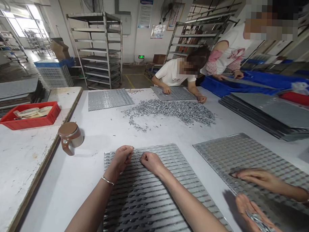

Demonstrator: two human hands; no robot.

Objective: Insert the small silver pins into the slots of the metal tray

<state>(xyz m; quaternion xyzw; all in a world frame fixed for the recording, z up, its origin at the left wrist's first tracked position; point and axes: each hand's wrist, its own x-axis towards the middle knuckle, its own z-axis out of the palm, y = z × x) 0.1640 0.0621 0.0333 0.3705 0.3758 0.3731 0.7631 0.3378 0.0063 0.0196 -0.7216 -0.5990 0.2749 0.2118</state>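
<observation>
My left hand (122, 157) and right hand (151, 162) sit side by side at the far edge of the slotted metal tray (146, 203), which lies flat on the table (92, 161) straight before me. Both are curled almost closed, fingertips tucked down against the slots. Whether either pinches a pin I cannot tell, since the fingers hide it. The tray looks thin, stiff and fairly heavy, perhaps sharp at the edges, so I judge it best gripped by its two long sides.

At ten o'clock stands a brown mug (70, 137), apart from the tray. At three o'clock another person's hand (256, 177) lies on a second tray (244, 153), and their other hand (250, 210) cups some pins. At twelve o'clock, farther off, lies a loose pile of pins (170, 111). They look light, slippery and apt to roll, best pinched singly at the middle. Beyond it, two more people bend over the table.
</observation>
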